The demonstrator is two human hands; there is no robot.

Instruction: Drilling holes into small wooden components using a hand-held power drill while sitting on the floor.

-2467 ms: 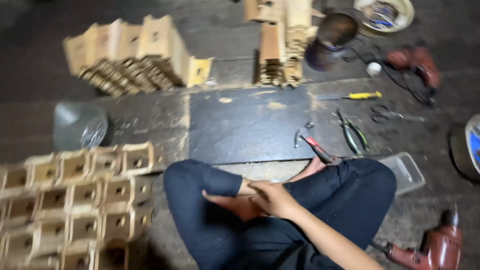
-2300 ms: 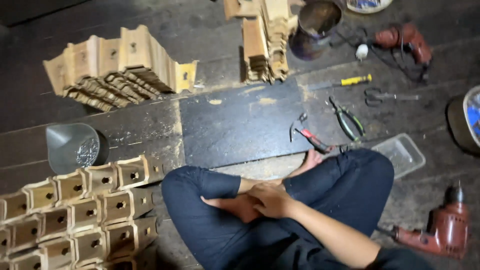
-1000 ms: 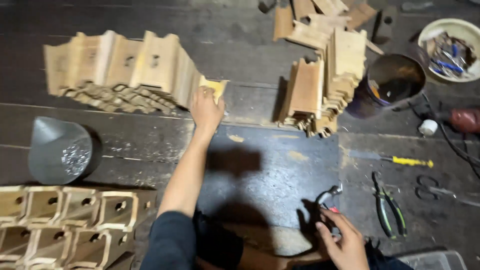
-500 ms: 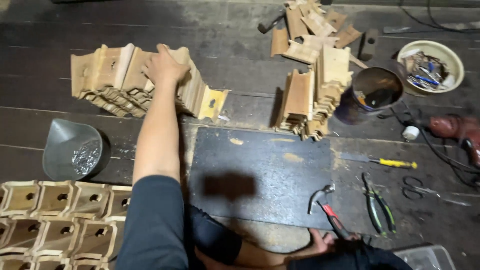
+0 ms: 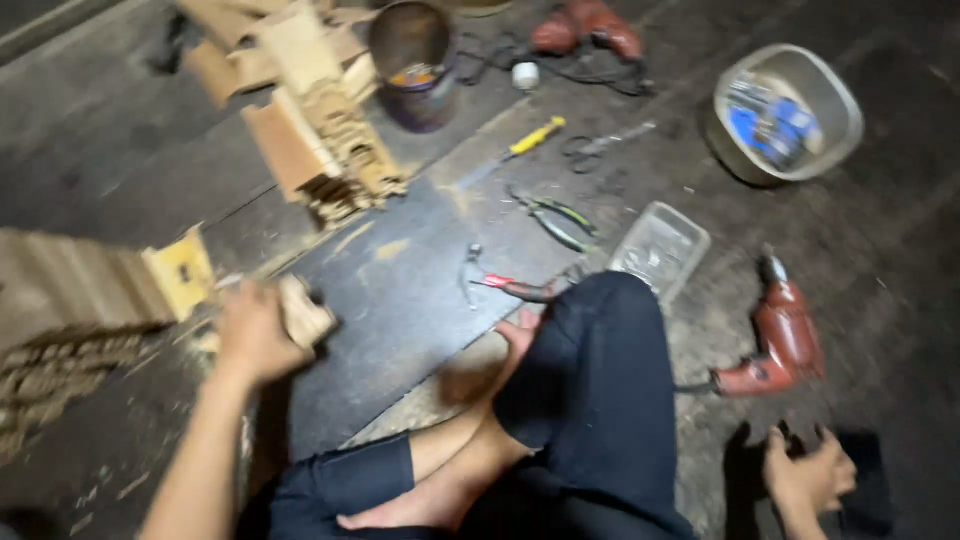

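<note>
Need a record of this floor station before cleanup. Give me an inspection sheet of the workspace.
Surface: dark plank floor with a dark flat sheet laid in front of the seated person.
Job's things: small wooden block; stack of wooden pieces at left; second wooden pile.
Clutter: hammer, pliers, yellow-handled screwdriver, scissors, clear tray, dark bucket, bowl of small parts, red drill, second red drill.
Hands: left hand grips the block; right hand open, fingers spread, on the floor.
Cables: dark cord by the far drill.
Surroundings: dim; image blurred.
</note>
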